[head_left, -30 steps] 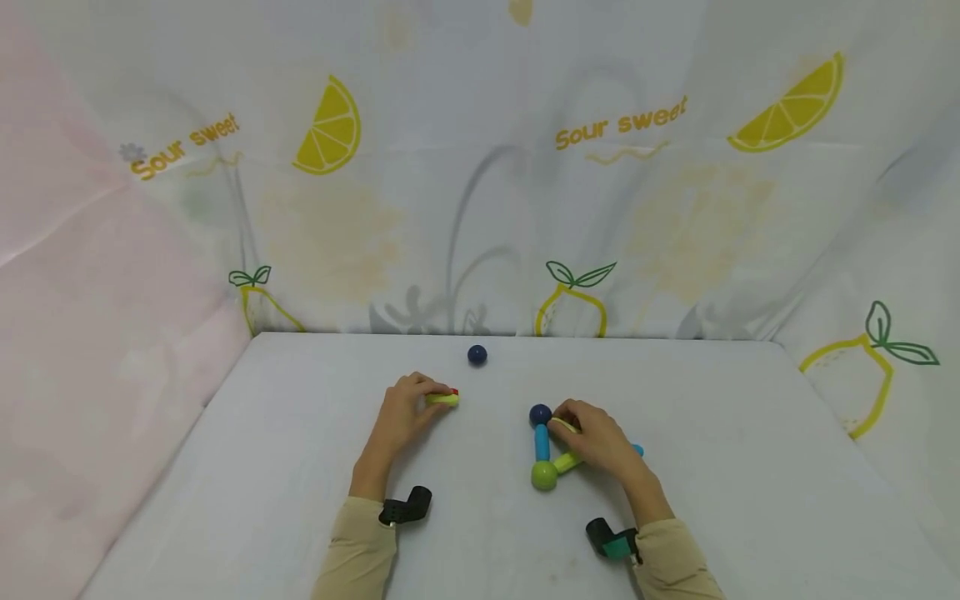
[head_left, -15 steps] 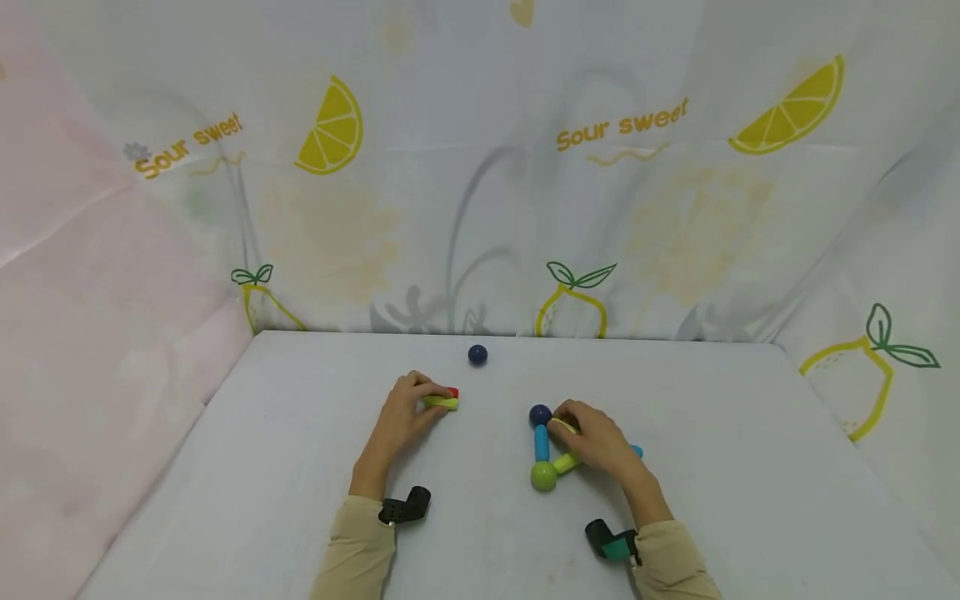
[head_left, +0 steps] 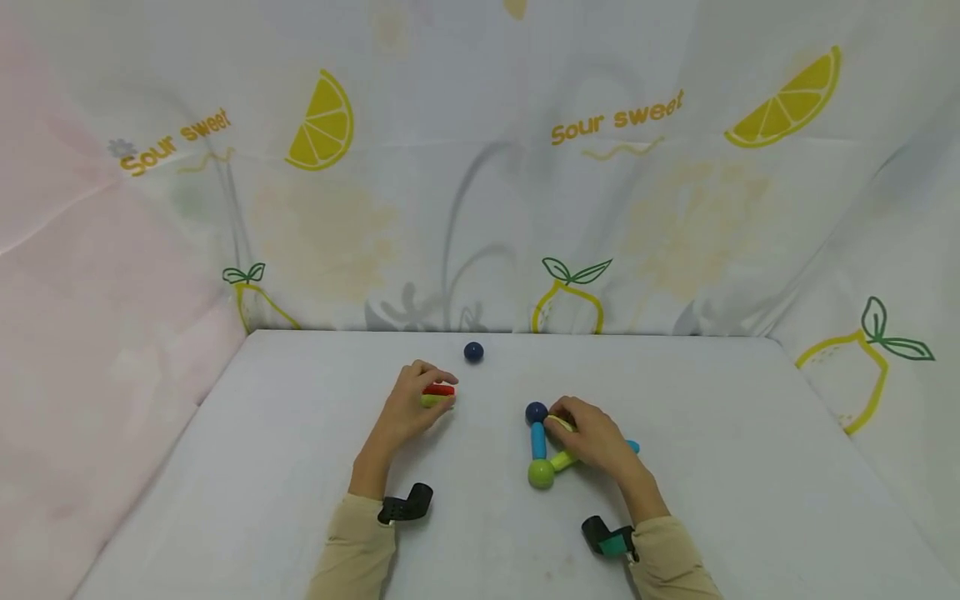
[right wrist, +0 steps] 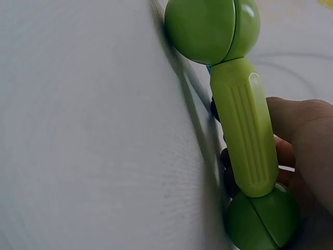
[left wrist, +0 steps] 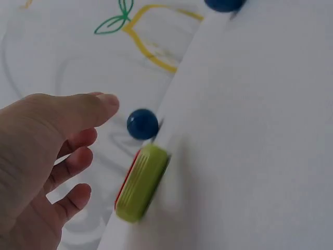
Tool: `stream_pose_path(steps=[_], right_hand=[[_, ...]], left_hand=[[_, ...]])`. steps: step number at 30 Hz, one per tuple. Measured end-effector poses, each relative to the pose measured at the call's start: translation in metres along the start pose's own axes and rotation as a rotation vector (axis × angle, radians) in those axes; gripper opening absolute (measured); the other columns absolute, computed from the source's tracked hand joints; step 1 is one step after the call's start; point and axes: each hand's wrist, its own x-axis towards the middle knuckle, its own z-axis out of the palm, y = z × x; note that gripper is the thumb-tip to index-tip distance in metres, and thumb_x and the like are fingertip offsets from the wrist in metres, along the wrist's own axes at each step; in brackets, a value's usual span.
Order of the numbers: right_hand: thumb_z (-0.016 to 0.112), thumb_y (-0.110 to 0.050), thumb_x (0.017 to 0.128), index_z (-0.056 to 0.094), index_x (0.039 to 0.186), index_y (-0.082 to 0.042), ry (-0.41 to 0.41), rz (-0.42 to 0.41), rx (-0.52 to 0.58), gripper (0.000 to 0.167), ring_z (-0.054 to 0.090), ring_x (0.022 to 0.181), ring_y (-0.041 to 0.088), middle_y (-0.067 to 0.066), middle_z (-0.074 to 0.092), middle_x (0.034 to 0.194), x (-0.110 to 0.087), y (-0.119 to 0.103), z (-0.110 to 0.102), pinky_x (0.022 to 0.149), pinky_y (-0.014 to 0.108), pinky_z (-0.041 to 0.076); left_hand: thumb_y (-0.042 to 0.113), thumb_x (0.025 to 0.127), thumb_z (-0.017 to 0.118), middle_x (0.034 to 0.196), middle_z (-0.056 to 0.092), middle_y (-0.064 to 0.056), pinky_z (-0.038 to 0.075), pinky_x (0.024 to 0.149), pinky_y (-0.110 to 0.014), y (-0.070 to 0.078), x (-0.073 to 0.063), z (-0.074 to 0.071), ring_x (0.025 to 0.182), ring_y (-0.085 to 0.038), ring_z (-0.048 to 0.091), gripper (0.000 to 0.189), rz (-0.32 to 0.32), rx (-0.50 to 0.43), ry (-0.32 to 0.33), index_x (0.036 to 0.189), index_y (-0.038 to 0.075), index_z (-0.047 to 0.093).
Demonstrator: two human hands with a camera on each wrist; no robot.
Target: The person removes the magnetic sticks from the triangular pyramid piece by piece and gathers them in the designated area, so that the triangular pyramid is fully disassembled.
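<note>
In the head view, a red rod and a loose lime rod were laid side by side on the table, framed by the spread left hand; a navy ball was left near the far edge. By the right hand a pinched lime rod was held beside the joined ball, presumably so that the frame of blue rod and green ball was steadied.

In the left wrist view, a gap was shown between fingers and rods, so nothing was gripped there.

In the right wrist view, a slanting lime rod was seen set between two green balls, apparently braced by them; the pinch itself was hidden
</note>
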Motion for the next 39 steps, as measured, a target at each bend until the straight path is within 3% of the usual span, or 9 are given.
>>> stream_pose_path(steps=[4,10,13,23,30,35,39], right_hand=[[0.061,-0.027,0.092,0.064,0.101,-0.015,0.011,-0.014,0.0,0.015,0.051,0.079,0.011,-0.003,0.061,0.088,-0.001,-0.001,0.0,0.072,0.031,0.043],[0.063,-0.025,0.09,0.064,0.099,-0.015,0.03,-0.049,-0.015,0.014,0.052,0.078,0.009,-0.004,0.061,0.087,0.0,-0.003,0.002,0.072,0.03,0.044],[0.064,-0.023,0.09,0.064,0.099,-0.015,0.03,-0.074,-0.014,0.013,0.052,0.077,0.009,-0.005,0.061,0.086,0.0,-0.003,0.003,0.071,0.03,0.044],[0.064,-0.021,0.088,0.064,0.097,-0.016,0.05,-0.088,-0.019,0.011,0.051,0.075,0.008,-0.006,0.061,0.084,-0.001,0.0,0.002,0.069,0.029,0.043],[0.065,-0.02,0.086,0.063,0.097,-0.016,0.063,-0.097,-0.003,0.012,0.051,0.074,0.009,-0.005,0.061,0.085,-0.001,0.001,0.003,0.068,0.029,0.043],[0.065,-0.019,0.085,0.063,0.095,-0.015,0.098,-0.087,-0.019,0.011,0.052,0.075,0.009,-0.004,0.061,0.085,0.0,0.001,0.001,0.069,0.029,0.044],[0.066,-0.019,0.086,0.063,0.094,-0.014,0.109,-0.077,-0.025,0.01,0.051,0.073,0.009,-0.004,0.06,0.083,0.001,0.0,-0.001,0.069,0.029,0.043]], left_hand=[[0.009,0.086,0.069,0.103,0.059,-0.007,0.049,0.081,-0.036,0.022,0.005,0.018,0.096,-0.021,0.052,0.023,0.075,-0.059,-0.044,0.108,0.012,0.066],[0.02,0.095,0.057,0.122,0.056,-0.005,0.045,0.096,-0.039,0.049,0.004,0.057,0.112,-0.019,0.052,0.033,0.109,-0.169,-0.257,0.127,0.013,0.056],[0.022,0.096,0.055,0.126,0.057,-0.003,0.041,0.1,-0.043,0.054,0.003,0.071,0.118,-0.018,0.052,0.035,0.127,-0.186,-0.298,0.13,0.014,0.054],[0.019,0.094,0.058,0.12,0.063,0.001,0.041,0.096,-0.044,0.054,0.005,0.084,0.116,-0.016,0.055,0.031,0.18,-0.233,-0.243,0.125,0.016,0.058],[0.02,0.094,0.058,0.12,0.063,0.001,0.04,0.098,-0.044,0.052,0.004,0.085,0.116,-0.015,0.055,0.03,0.158,-0.276,-0.236,0.124,0.016,0.059],[0.018,0.093,0.059,0.115,0.064,0.0,0.045,0.094,-0.033,0.05,0.007,0.086,0.107,-0.013,0.056,0.029,0.181,-0.28,-0.196,0.122,0.013,0.06],[0.019,0.093,0.061,0.11,0.064,0.002,0.047,0.085,-0.027,0.049,0.008,0.084,0.098,-0.01,0.056,0.027,0.157,-0.262,-0.163,0.119,0.016,0.061]])
